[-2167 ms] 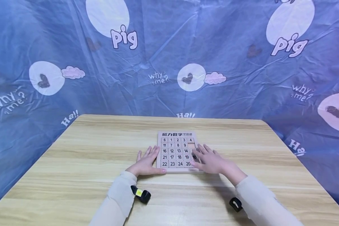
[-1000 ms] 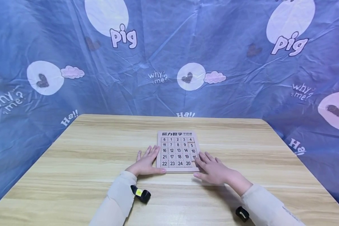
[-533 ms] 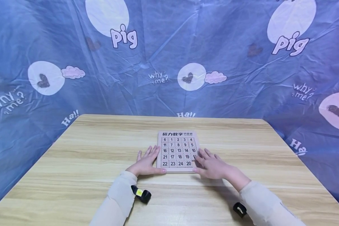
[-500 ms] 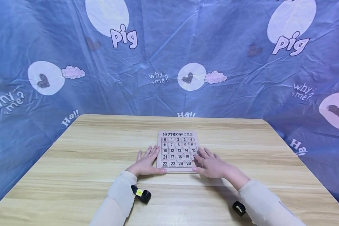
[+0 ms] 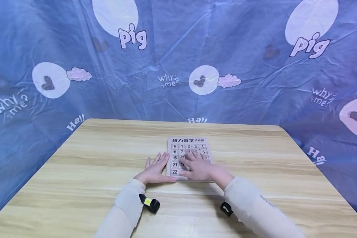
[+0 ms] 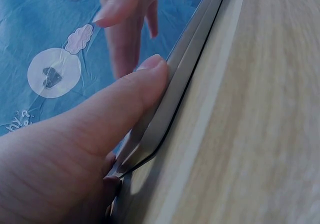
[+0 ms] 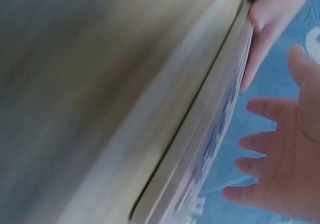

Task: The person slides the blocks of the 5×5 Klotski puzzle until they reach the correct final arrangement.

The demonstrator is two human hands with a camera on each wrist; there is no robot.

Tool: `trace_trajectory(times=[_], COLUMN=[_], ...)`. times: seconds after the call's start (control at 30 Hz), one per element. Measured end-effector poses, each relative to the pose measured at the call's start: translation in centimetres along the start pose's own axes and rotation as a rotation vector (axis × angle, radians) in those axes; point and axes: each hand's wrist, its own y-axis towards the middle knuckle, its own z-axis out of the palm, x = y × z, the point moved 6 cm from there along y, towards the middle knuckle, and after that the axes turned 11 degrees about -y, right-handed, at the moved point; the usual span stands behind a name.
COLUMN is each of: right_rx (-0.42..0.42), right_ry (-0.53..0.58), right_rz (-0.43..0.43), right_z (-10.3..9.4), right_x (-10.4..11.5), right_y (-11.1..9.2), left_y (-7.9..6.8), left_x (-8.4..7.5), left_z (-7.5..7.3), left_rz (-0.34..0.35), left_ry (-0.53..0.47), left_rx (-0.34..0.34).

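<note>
A number sliding puzzle [image 5: 182,141] with a pale frame lies flat on the table, its numbered tiles in rows. My left hand [image 5: 154,172] rests at its near left corner, fingers spread along the left side and the thumb at the near edge. In the left wrist view the left thumb [image 6: 120,101] presses on the puzzle's rim [image 6: 172,96]. Over the lower right part of the tiles is my right hand [image 5: 199,168], fingers spread and holding nothing. The right wrist view shows the right hand [image 7: 290,154] apart from the puzzle's face. The tiles beneath it are partly hidden.
The light wood-grain table [image 5: 107,142] extends around the puzzle on all sides. Behind it hangs a blue printed sheet [image 5: 166,49]. A small black camera sits at the left wrist [image 5: 151,205] and another at the right wrist [image 5: 226,209].
Tiles 5, 10 and 15 slid up the right column, leaving the gap at the bottom right corner. My right hand then moved left from the right edge over the tiles. My left hand stayed put.
</note>
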Motion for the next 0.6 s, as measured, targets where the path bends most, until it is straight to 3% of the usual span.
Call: trace_trajectory(times=[0.27, 0.6], right_rx=[0.036, 0.021], right_ry=[-0.045, -0.037], right_rz=[-0.102, -0.124], right_z=[0.4, 0.8], right_x=[3.1, 3.0], right_y=[-0.3, -1.1], left_y=[0.0, -0.1], left_x=[-0.1, -0.2], left_z=[-0.1, -0.2], left_rz=[-0.001, -0.005], left_ry=[0.002, -0.006], left_rx=[0.014, 0.0])
